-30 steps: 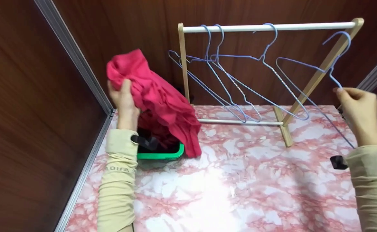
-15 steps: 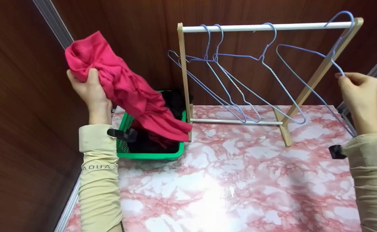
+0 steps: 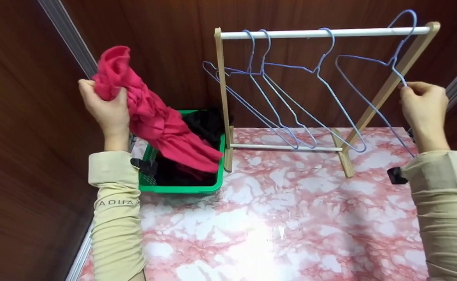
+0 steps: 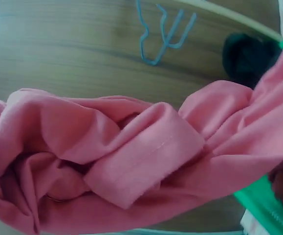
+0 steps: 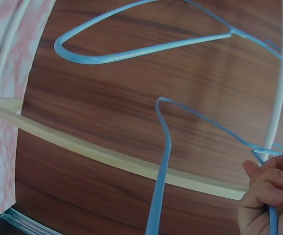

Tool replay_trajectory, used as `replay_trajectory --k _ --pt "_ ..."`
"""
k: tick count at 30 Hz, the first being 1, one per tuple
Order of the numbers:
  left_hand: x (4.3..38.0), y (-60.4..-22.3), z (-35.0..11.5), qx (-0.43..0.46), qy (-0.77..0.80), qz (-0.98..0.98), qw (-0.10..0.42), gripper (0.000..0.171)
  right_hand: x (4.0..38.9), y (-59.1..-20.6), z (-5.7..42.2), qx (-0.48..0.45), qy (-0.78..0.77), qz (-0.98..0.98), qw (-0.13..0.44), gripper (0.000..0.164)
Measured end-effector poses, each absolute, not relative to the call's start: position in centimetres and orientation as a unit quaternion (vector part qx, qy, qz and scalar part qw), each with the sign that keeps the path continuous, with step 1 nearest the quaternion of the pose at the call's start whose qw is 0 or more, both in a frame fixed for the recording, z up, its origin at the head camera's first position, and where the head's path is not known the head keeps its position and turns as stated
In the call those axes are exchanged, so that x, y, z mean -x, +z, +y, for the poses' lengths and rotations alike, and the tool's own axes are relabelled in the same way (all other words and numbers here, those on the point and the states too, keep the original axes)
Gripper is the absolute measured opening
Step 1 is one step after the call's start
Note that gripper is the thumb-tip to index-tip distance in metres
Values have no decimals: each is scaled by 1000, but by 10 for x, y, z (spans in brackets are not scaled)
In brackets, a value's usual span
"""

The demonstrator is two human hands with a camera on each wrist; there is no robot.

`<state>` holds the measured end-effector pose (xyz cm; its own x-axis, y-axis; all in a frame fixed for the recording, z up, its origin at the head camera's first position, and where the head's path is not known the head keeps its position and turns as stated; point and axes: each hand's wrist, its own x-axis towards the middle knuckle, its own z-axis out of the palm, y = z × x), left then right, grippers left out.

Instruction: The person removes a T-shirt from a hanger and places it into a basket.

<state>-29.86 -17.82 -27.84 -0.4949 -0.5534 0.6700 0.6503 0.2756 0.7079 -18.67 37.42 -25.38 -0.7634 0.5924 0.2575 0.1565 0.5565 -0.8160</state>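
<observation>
My left hand (image 3: 107, 111) grips a bunched red garment (image 3: 150, 117) near its upper end. The cloth slants down to the right, its lower end over the green basket (image 3: 181, 189); in the left wrist view its folds (image 4: 146, 152) fill the middle. With thumb and fingers, my right hand (image 3: 425, 111) pinches a blue wire hanger (image 3: 398, 72) just below its hook. That hook is up at the rack's white rail (image 3: 290, 34), near the right end; whether it bears on the rail I cannot tell. The right wrist view shows the fingers (image 5: 273, 188) curled round the wire.
Several blue hangers hang on the rail, one hanger (image 3: 339, 93) nearest the held one. Wooden posts (image 3: 223, 82) carry the rack on a red-and-white marbled surface (image 3: 290, 218). Dark cloth (image 3: 207, 125) lies in the basket. Brown panels (image 3: 154, 23) stand behind and at the left.
My left hand has lifted the red garment up and to the left, then slightly back down. My right hand has raised the hanger to rail height and shifted it a little left.
</observation>
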Motion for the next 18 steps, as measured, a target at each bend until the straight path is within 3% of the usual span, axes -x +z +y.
replay_trajectory --k 3,6,12,18 --pt "302 -288 -176 44 -547 -676 492 25 189 -255 372 220 412 -846 256 36" --pt "308 -310 -172 56 -497 -736 456 21 192 -258 370 223 408 -849 250 32" --pt "316 -370 -155 40 -468 -827 310 34 196 -265 368 229 396 -856 240 37" --pt "319 -427 -141 -10 -454 -872 183 36 199 -268 367 227 397 -858 234 45"
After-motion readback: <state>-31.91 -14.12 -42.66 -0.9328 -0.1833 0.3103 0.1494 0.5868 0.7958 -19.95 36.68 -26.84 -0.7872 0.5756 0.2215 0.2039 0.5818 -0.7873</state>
